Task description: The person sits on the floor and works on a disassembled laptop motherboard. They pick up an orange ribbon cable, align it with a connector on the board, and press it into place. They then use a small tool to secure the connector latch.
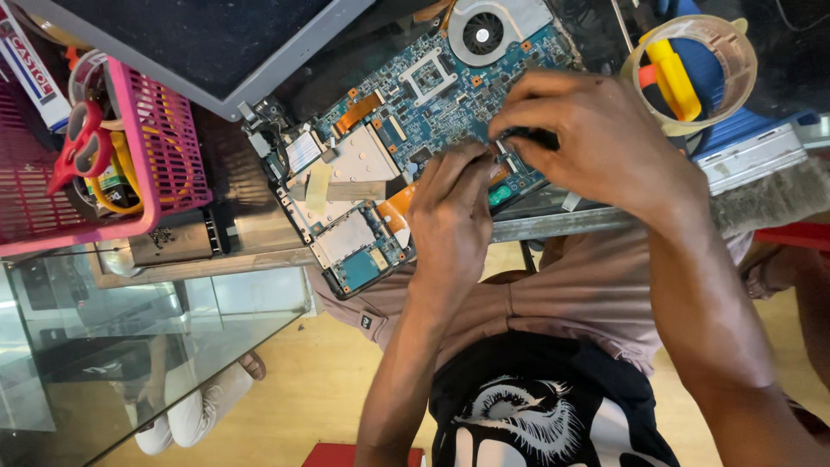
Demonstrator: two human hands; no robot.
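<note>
The right hand [596,143] pinched a small dark part [538,137] on the blue circuit board [415,130]. The left hand [450,216], at its seven o'clock, pressed curled fingertips onto the board; whether it gripped anything, I cannot tell. A pink basket [164,164] sat at nine o'clock, a clear tub [692,73] at two.

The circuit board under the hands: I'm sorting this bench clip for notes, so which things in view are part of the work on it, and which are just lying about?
In hand:
- blue circuit board, with its fan
- left hand, fingertips on the board
- right hand, pinching a small dark part over the board

Lying about:
- pink basket with red scissors
- tape roll
- grey laptop lid
</note>
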